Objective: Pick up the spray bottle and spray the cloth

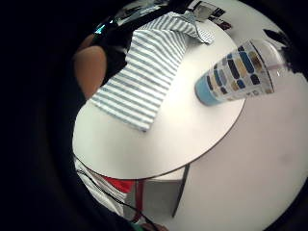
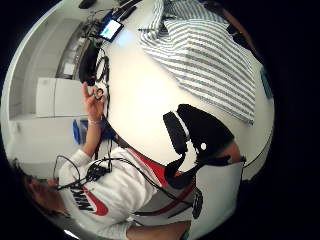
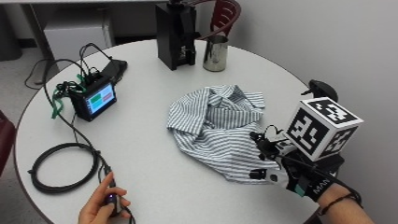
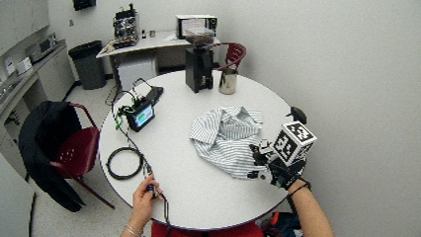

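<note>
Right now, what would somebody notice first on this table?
First, the crumpled striped shirt in the middle of the round white table. The gloved right hand hovers at the shirt's near edge, and the little-finger palm view shows a patterned bottle near the palm. A small lit screen stands across the table, beside coiled cable.

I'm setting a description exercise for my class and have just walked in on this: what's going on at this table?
A person sits at a round white table. Their gloved right hand is at the near edge of a striped cloth that lies crumpled on the table. It does not hold the patterned spray bottle, which stands near the table's edge. The bare left hand holds a small cabled device. The bottle has not yet been picked up.
</note>
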Demonstrator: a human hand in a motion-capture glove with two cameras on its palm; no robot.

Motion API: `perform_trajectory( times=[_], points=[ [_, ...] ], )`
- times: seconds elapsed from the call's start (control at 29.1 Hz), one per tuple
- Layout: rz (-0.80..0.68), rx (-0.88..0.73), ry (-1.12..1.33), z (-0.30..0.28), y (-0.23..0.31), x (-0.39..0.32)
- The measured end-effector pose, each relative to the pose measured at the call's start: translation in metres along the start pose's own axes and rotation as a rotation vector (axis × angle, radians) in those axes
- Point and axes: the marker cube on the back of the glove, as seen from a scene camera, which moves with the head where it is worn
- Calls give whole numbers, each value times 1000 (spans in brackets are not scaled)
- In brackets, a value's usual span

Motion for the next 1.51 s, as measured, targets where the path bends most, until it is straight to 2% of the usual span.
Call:
perform_trajectory(
  times=[0.28, 0.58, 0.76, 0.89, 1.17, 1.51],
  points=[
    [-32, 25, -31, -3, 7, -9],
    [-90, 211, -201, -17, -4, -36],
    [-24, 304, -264, -24, -3, -14],
    [82, 345, -361, -15, -14, 17],
    [240, 289, -822, 42, -47, 56],
    [183, 200, -1054, 108, -71, 49]
  ],
)
